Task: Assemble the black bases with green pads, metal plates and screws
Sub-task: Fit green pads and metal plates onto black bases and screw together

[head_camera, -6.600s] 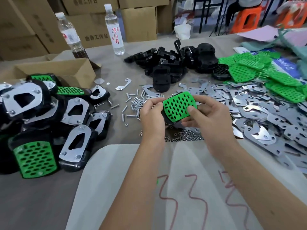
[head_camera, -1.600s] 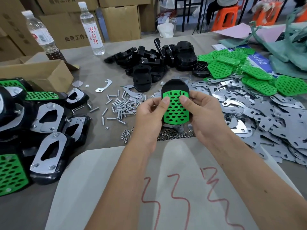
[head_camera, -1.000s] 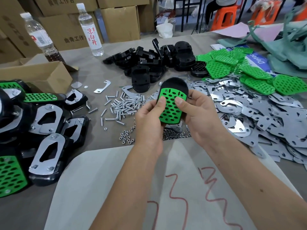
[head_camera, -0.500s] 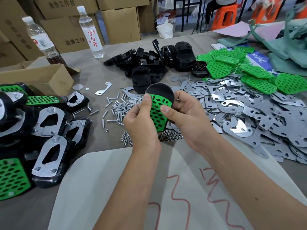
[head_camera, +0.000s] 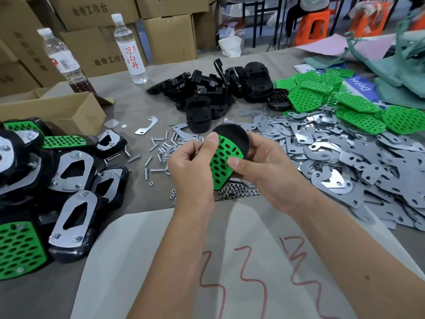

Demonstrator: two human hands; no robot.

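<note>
Tabletop [head_camera: 128, 104]: grey-brown cover, with a pale sheet [head_camera: 161, 261] along the near edge marked in red scrawl. Room behind: stacked cartons [head_camera: 165, 40] printed with black characters, orange stools [head_camera: 315, 24] and dark chair legs at far right.

Containers: open box [head_camera: 57, 111] at left, contents not visible. Two clear bottles stand behind it; near bottle [head_camera: 65, 61] holds a little dark liquid at the bottom, far bottle [head_camera: 132, 47] has a white label with red characters and looks nearly full of clear liquid.

Loose stock on the tabletop: black bases [head_camera: 216, 93] heaped at centre back; green pads [head_camera: 340, 97] piled at right back, partly over a blue printed bag [head_camera: 358, 84]; metal plates [head_camera: 345, 157] spread over the right side; screws [head_camera: 161, 150] scattered at centre; nuts [head_camera: 239, 193] in a small cluster just beyond the sheet. Finished units [head_camera: 69, 187] heaped at left, some plate-up, some pad-up.

Work piece: one base [head_camera: 239, 137] with a pad [head_camera: 222, 164] on its face, held above the screws and nuts, tilted edge-on to the left. Left hand [head_camera: 190, 171]: fingers curled, thumb tip pinching the pad's upper left edge. Right hand [head_camera: 271, 171]: fingers wrapped behind the base, thumb pressing the pad's face.
</note>
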